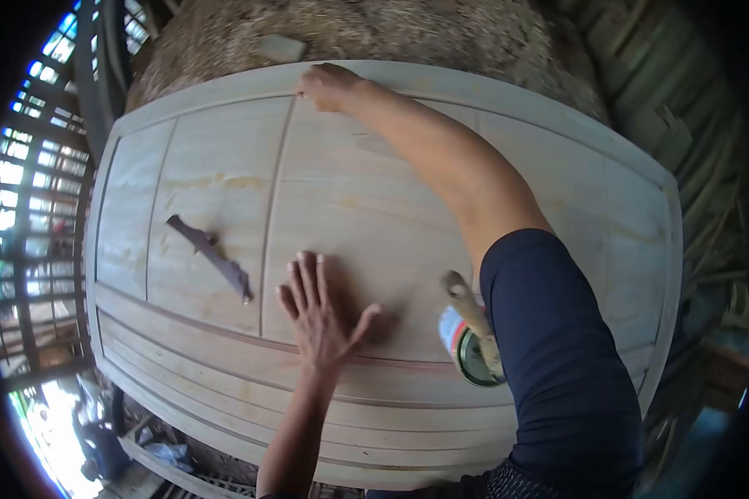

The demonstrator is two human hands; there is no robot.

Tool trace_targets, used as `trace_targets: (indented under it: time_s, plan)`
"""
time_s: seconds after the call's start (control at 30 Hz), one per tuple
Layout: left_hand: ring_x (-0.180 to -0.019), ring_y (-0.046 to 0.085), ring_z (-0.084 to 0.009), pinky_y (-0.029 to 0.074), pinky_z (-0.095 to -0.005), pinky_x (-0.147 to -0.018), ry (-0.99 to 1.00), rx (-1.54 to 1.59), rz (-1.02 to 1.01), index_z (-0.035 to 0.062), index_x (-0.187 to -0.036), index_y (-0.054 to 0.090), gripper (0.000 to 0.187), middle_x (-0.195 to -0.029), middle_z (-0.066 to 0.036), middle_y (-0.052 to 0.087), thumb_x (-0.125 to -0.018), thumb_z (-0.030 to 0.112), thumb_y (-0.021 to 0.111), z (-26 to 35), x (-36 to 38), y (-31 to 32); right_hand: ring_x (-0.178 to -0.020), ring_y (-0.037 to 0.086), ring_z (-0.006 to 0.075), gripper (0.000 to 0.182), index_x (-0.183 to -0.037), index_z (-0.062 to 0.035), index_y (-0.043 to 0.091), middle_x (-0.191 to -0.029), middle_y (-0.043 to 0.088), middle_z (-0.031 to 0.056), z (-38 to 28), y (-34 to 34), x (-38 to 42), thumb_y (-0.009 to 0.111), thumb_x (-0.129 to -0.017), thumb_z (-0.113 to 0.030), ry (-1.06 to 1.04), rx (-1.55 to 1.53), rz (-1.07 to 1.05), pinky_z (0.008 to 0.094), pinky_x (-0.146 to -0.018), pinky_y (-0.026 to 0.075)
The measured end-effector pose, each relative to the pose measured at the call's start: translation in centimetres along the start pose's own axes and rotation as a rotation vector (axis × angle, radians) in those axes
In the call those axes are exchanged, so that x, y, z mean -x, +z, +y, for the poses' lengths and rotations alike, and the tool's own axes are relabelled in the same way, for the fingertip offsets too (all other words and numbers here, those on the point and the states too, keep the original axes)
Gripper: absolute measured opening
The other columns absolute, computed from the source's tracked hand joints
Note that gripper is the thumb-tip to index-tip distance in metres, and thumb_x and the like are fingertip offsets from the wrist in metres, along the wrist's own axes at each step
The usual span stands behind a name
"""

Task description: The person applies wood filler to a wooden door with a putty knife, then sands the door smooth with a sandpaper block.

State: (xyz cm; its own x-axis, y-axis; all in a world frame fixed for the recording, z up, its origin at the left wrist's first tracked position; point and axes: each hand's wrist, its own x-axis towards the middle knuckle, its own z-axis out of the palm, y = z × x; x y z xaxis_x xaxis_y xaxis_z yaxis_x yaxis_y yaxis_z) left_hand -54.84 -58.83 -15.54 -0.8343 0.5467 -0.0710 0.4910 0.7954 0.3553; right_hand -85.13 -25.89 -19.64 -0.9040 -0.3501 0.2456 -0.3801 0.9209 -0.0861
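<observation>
A large pale wooden door panel (374, 249) with recessed sections and slats lies before me. My left hand (314, 320) rests on it with fingers spread, holding nothing. Stretched to the far edge, my right hand (329, 86) is closed, its fingertips down at the end of a groove between two panels. Whatever those fingers may hold is hidden. To the left of my left hand lies a torn dark strip (210, 256), which looks like sandpaper. Partly behind my right sleeve stands an opened tin can (474, 366) with a wooden-handled brush (468, 306) across its top.
Beyond the far edge are a heap of shavings or straw (408, 33) and a small flat block (281, 48). A slatted wall (33, 216) lets light in on the left. Wooden planks (682, 108) line the right side.
</observation>
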Motion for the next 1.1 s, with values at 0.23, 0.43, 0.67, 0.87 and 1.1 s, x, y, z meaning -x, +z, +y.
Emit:
trace_targets:
  time_s: [0.23,0.43,0.67,0.87,1.1]
  plan:
    - [-0.160,0.011,-0.0413,0.003,-0.0614,-0.125,0.011,-0.048,0.016,0.0045,-0.165,0.022,0.113,-0.172,-0.023,0.019,-0.086,0.079,0.055,0.0,0.3,0.6,-0.110,0.066,0.0380,0.037,-0.119,-0.0034,0.071,-0.112,0.070,0.0185,7.9,-12.9,30.4,0.062,-0.083,0.004,0.191,0.026,0.023,0.0467,-0.096,0.054]
    - [-0.160,0.012,-0.0415,0.004,-0.0620,-0.125,0.029,-0.073,0.057,0.0065,-0.166,0.022,0.115,-0.172,-0.021,0.020,-0.085,0.082,0.054,-0.4,0.0,1.6,-0.108,0.069,0.0365,0.027,-0.108,-0.0055,0.075,-0.105,0.073,0.0175,14.3,-18.2,49.1,0.063,-0.085,0.002,0.461,-0.015,0.080,0.0461,-0.094,0.056]
    - [-0.161,0.010,-0.0369,0.004,-0.0598,-0.125,0.089,-0.091,0.146,0.0071,-0.167,0.018,0.109,-0.173,-0.018,0.020,-0.091,0.081,0.042,-2.7,0.0,3.0,-0.102,0.069,0.0384,0.023,-0.099,-0.0047,0.066,-0.103,0.069,0.0172,11.8,-13.8,38.3,0.064,-0.078,0.004,0.283,-0.032,0.020,0.0493,-0.085,0.056]
    - [-0.160,0.013,-0.0385,0.006,-0.0616,-0.124,0.079,-0.140,0.148,0.0056,-0.167,0.017,0.115,-0.172,-0.020,0.020,-0.088,0.088,0.033,-4.5,-0.3,4.0,-0.113,0.068,0.0380,0.031,-0.111,-0.0043,0.073,-0.115,0.072,0.0189,21.5,-27.1,71.9,0.059,-0.086,0.008,0.691,0.140,0.072,0.0433,-0.096,0.056]
    - [-0.160,0.015,-0.0373,0.006,-0.0615,-0.124,0.120,-0.147,0.171,0.0067,-0.166,0.020,0.112,-0.172,-0.018,0.023,-0.089,0.084,0.040,-5.5,-0.5,4.6,-0.110,0.066,0.0383,0.038,-0.117,-0.0086,0.072,-0.110,0.070,0.0172,21.4,-25.5,69.8,0.057,-0.084,0.005,0.484,0.108,-0.004,0.0467,-0.096,0.054]
